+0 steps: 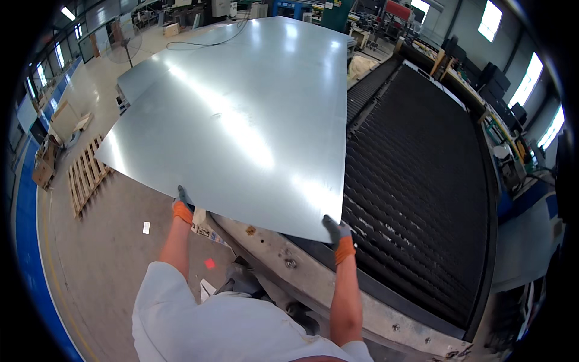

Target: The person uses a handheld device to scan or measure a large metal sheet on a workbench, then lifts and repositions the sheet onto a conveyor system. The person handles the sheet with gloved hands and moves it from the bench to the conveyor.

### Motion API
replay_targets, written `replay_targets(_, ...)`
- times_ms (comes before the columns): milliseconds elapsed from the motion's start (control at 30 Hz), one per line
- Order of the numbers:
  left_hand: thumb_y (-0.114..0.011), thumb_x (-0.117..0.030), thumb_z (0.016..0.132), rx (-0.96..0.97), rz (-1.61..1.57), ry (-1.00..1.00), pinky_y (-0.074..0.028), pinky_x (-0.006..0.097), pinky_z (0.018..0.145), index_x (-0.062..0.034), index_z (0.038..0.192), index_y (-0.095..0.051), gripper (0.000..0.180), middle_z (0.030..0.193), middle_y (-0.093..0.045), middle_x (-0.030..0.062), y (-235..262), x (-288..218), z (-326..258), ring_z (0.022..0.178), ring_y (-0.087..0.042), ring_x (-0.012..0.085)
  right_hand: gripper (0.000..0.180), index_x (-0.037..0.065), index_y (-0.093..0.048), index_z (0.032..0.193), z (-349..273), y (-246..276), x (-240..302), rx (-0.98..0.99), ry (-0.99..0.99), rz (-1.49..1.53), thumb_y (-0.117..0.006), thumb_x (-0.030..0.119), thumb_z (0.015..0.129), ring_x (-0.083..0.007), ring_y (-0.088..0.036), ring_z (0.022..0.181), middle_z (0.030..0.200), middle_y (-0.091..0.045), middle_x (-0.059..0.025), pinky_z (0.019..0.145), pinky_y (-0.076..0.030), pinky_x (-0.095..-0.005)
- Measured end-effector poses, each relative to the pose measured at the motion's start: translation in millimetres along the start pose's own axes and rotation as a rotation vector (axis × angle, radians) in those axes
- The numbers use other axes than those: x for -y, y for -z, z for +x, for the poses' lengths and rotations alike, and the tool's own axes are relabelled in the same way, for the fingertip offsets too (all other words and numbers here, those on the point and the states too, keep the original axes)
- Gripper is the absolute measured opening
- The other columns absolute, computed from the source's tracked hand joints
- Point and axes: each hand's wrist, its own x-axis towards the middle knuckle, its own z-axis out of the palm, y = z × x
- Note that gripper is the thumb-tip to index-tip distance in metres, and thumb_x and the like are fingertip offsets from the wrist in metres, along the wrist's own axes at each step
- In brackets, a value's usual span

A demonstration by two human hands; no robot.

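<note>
A large shiny sheet of metal (181, 133) stretches away in front of me, its near edge held in both hands. My left hand (183, 202), in a dark glove with an orange cuff, grips that edge left of its middle, thumb on top and fingers hidden below. At the near right corner my right hand (337, 230), gloved the same way, is closed on the sheet with its thumb on the upper face. The sheet's right side lies along a black slatted machine bed (422, 181), partly covering its left part.
The bed's pale metal frame (289, 259) runs just before my body. On the left floor lie a wooden pallet (87, 175) and cardboard boxes (45, 160). A standing fan (126, 45) is farther back. A cable (208, 44) rests across the sheet's far end.
</note>
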Motion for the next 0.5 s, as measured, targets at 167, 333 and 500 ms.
replay_targets(167,-0.063,-0.050,0.100,0.122,-0.270,0.207,-0.042,0.044,0.116,-0.0011,0.148,-0.044,0.071,0.147,-0.054,0.0122,-35,46,-159,0.133,-0.052,0.0310,0.048,-0.003,-0.075,0.114,-30,152,41,-0.025,-0.010,-0.245,-0.088,0.031,0.083,-0.0122,-0.066,0.078,0.098,-0.074,-0.0056,0.069,-0.054,-0.0320)
replay_targets(333,-0.052,-0.057,0.102,0.315,-0.106,0.222,-0.034,0.045,0.122,-0.0078,0.151,-0.043,0.070,0.153,-0.051,0.0068,-8,99,-304,0.140,-0.047,0.0291,0.059,-0.009,-0.070,0.118,-101,254,50,-0.004,-0.070,-0.266,-0.089,0.033,0.081,-0.0200,-0.072,0.086,0.104,-0.075,-0.0135,0.075,-0.059,-0.0349)
replay_targets(500,-0.047,-0.055,0.104,0.485,-0.227,0.411,-0.037,0.047,0.118,-0.0096,0.149,-0.046,0.064,0.148,-0.054,0.0062,54,109,-380,0.137,-0.049,0.0289,0.078,-0.002,-0.073,0.119,-188,290,30,-0.096,-0.116,-0.477,-0.084,0.060,0.074,-0.0202,-0.069,0.079,0.097,-0.075,-0.0124,0.064,-0.054,-0.0357)
